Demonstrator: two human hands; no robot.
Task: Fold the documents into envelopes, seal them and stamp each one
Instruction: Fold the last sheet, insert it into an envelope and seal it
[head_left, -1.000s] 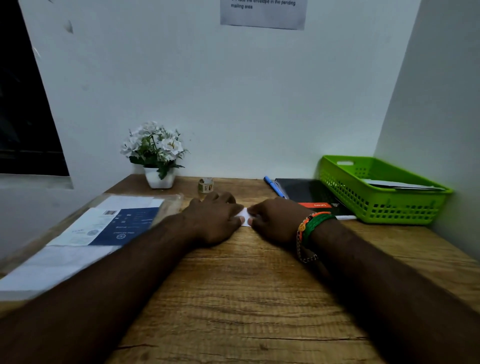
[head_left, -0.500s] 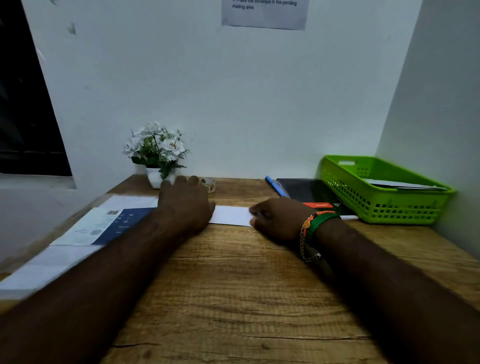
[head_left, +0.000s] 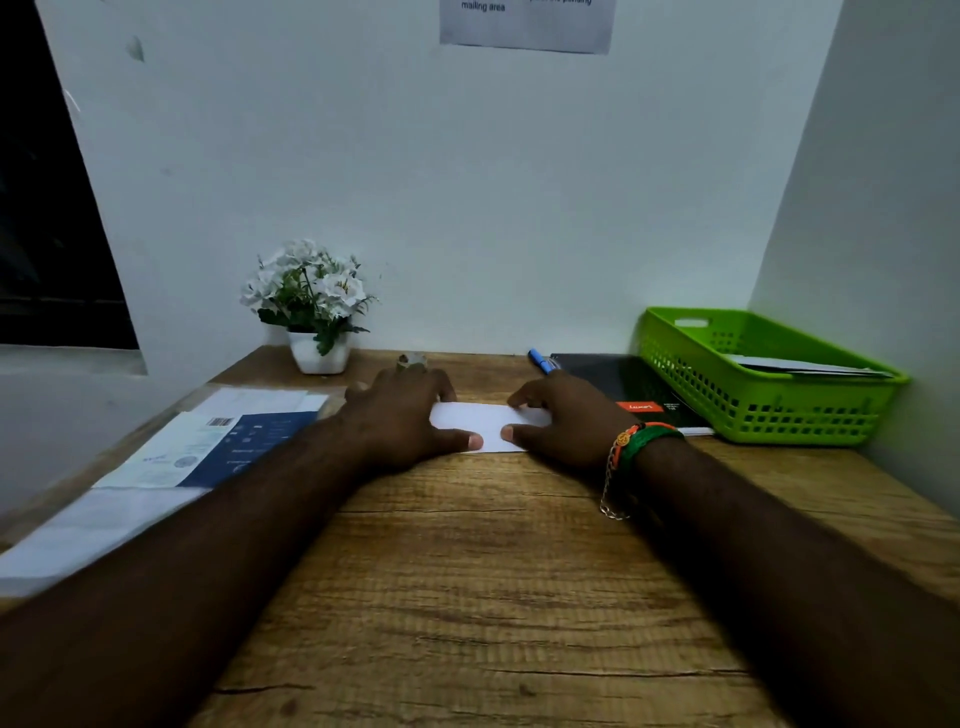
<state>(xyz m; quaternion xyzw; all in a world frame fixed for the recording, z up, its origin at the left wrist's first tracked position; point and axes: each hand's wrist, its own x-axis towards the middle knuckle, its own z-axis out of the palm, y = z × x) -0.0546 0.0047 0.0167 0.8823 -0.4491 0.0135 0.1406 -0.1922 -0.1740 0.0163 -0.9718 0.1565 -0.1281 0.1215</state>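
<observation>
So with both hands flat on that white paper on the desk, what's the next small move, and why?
Probably run the thumbs along the folded white paper to sharpen the crease. The left hand and right hand press its two ends flat on the wooden desk, with only a narrow strip showing between them. No open envelope is visibly ready, so insertion likely comes afterwards.

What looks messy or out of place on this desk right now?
Nothing is spilled or damaged. The only untidy spot is the stack of documents at the left, which hangs past the desk edge. The left hand and right hand press a white folded paper flat.
</observation>
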